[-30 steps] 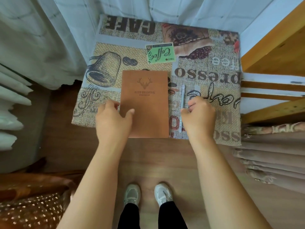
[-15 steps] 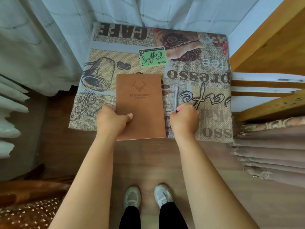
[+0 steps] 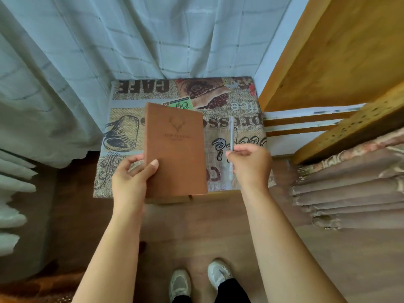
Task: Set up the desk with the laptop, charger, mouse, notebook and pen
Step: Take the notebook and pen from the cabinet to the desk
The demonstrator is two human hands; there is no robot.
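A brown notebook (image 3: 176,149) with a stamped deer head on its cover is raised off a small stand covered in a coffee-print cloth (image 3: 236,99). My left hand (image 3: 131,178) grips its lower left edge, thumb on the cover. My right hand (image 3: 251,165) pinches a slim clear pen (image 3: 231,132) that points away from me, lifted above the cloth to the right of the notebook. No laptop, charger or mouse is in view.
White curtains (image 3: 131,40) hang behind and left of the stand. A wooden shelf unit (image 3: 332,62) rises on the right, with folded brown drapes (image 3: 349,193) below it. My shoes (image 3: 199,281) stand on the wooden floor.
Both hands closed on their objects and lifted them: the notebook rose off the cloth and toward me, and the pen came up in my right hand. My view tilted upward.
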